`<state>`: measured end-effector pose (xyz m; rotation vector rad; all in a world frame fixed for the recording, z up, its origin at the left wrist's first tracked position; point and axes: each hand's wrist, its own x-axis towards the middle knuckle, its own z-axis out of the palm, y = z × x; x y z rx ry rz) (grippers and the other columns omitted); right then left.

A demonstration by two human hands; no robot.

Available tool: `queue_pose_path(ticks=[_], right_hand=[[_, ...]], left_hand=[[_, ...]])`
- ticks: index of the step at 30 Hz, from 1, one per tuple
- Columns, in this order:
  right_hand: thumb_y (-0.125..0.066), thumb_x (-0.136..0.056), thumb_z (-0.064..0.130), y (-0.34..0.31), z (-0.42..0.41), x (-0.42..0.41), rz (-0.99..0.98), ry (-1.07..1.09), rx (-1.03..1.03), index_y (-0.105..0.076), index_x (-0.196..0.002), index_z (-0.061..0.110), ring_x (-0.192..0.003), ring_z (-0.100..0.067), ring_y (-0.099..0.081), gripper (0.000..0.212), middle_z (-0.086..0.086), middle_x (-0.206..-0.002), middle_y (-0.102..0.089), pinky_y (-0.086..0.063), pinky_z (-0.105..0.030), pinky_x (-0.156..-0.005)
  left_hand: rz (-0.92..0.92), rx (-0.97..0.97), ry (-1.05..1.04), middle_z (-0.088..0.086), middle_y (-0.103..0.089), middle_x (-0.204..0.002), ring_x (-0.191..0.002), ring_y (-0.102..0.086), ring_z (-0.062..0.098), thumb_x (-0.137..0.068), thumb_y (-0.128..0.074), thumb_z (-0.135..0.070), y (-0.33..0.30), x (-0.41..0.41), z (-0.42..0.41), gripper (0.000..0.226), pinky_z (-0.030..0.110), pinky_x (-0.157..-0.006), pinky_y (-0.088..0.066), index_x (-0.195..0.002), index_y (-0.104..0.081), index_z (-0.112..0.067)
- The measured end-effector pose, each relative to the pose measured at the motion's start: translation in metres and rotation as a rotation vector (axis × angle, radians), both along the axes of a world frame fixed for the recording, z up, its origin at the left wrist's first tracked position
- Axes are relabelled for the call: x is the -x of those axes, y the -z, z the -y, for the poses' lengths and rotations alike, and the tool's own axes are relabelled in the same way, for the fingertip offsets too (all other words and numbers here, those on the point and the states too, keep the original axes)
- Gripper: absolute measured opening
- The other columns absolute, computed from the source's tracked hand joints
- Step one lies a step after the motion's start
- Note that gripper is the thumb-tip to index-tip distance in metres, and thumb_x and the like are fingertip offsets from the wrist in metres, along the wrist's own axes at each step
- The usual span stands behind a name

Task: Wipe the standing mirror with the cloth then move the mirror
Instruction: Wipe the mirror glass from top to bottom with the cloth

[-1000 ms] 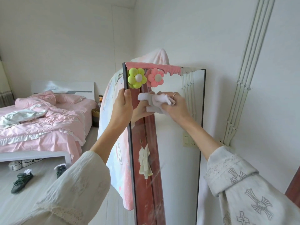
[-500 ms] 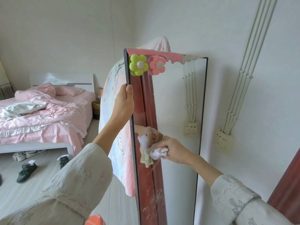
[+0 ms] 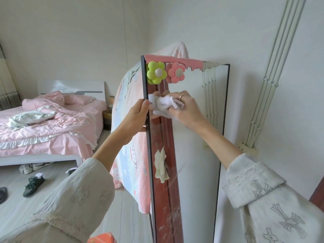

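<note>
Head view, blanket (image 3: 129,137) behind mirror (image 3: 196,137), bed (image 3: 52,130)

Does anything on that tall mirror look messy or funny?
Yes. A torn, yellowish scrap of paper shows low on the black-framed standing mirror, crumpled with ragged edges, with smeary streaks on the glass nearby. Whether it is stuck there or reflected, I cannot tell.

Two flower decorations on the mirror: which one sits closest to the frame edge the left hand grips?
The yellow-green flower; it touches that edge above the left hand. The pink flower sits further right.

Loose cream sleeves (image 3: 273,204) with grey cross prints; a ring (image 3: 181,96).
</note>
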<state>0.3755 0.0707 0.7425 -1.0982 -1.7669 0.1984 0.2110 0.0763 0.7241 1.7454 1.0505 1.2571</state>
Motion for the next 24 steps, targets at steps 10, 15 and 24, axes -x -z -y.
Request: queue_pose_path(ticks=[10, 15, 24], right_hand=[[-0.058, -0.08, 0.003, 0.085, 0.016, 0.003, 0.393, -0.245, 0.132, -0.07, -0.09, 0.003, -0.106, 0.007, -0.05, 0.016, 0.013, -0.107, -0.058, -0.04, -0.014, -0.086], [-0.063, -0.081, 0.015, 0.085, 0.024, -0.011, 0.577, -0.153, 0.359, -0.063, -0.083, -0.007, -0.073, -0.015, -0.058, 0.022, -0.015, -0.084, -0.063, -0.043, -0.01, -0.071], [-0.057, -0.077, 0.003, -0.024, 0.02, 0.013, 0.14, -0.008, -0.007, -0.063, -0.099, 0.008, -0.094, -0.016, -0.051, 0.024, -0.003, -0.104, -0.05, -0.041, -0.021, -0.083]], left_hand=[[-0.006, -0.07, -0.098, -0.003, -0.029, -0.068, -0.074, -0.037, 0.024, -0.097, -0.028, -0.037, 0.0, -0.001, -0.003, 0.032, 0.055, -0.079, -0.052, -0.071, -0.032, -0.019], [0.019, -0.06, -0.071, -0.003, -0.026, -0.068, -0.074, -0.035, 0.023, -0.097, -0.03, -0.038, 0.003, -0.003, -0.002, 0.033, 0.045, -0.075, -0.053, -0.07, -0.033, -0.019], [0.159, 0.176, 0.185, 0.017, -0.061, -0.115, -0.085, -0.067, 0.023, -0.096, -0.02, -0.051, 0.011, 0.01, -0.007, 0.051, 0.033, -0.078, -0.05, -0.132, -0.045, -0.024]])
